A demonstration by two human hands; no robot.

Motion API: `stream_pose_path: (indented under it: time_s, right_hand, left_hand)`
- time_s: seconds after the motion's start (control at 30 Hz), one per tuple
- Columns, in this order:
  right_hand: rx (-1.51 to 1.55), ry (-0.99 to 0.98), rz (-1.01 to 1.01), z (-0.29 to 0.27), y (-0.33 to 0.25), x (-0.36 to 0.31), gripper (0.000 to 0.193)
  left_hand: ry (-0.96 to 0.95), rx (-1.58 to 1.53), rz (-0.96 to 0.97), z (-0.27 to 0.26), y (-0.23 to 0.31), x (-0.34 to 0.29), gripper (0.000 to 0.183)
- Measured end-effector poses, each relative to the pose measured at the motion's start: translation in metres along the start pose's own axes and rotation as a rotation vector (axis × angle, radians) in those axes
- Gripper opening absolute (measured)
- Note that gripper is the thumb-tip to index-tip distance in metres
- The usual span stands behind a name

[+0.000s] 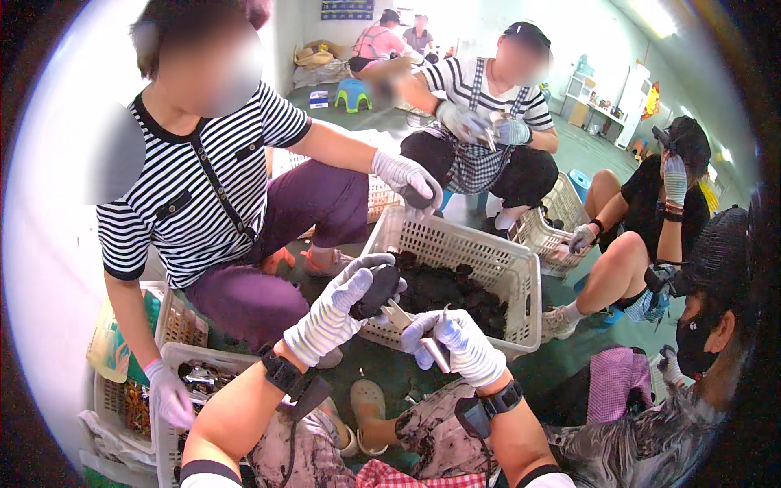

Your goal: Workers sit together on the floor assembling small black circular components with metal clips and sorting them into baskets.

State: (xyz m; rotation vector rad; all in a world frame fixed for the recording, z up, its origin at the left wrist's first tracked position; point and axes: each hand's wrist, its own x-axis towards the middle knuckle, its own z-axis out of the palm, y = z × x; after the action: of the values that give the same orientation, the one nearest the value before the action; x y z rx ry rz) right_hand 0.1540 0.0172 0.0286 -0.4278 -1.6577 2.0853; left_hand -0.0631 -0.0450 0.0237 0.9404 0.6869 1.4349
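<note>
My left hand (332, 315), in a striped white glove, is closed around a dark, rounded, flat disc-like piece (377, 293) and holds it up in front of me. My right hand (462, 348), gloved the same way, grips a metal plier-like tool (438, 355). Its jaws point left, at the lower right edge of the disc; whether they touch it I cannot tell. Behind both hands stands a pale slotted plastic crate (522, 281), with a heap of dark pieces (455, 294) in it.
At left, a person in a striped top (207, 175) holds another dark disc (417, 195) over the crate. Further crates (167, 358) with small metal parts stand at lower left. Several gloved co-workers sit around; a green-and-blue stool (352, 96) is behind.
</note>
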Motion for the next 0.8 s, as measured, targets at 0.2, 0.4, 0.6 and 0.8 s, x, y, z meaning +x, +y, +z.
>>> stream_pose_path:
  time_s: [0.2,0.4,0.6,0.8]
  right_hand:
    - [0.008,0.003,0.042,0.009,0.002,-0.002,0.068]
    - [-0.026,0.045,0.115,0.026,0.007,0.001,0.057]
    - [-0.101,0.074,0.095,0.041,0.003,0.005,0.056]
    - [-0.101,0.073,0.174,0.059,-0.003,0.003,0.053]
  left_hand:
    - [0.021,0.027,0.086,0.0,-0.005,-0.003,0.061]
    - [0.067,0.048,0.135,-0.004,-0.006,-0.015,0.054]
    - [0.063,0.177,0.169,0.0,-0.002,-0.03,0.051]
    - [-0.071,0.373,0.193,0.005,0.014,-0.051,0.044]
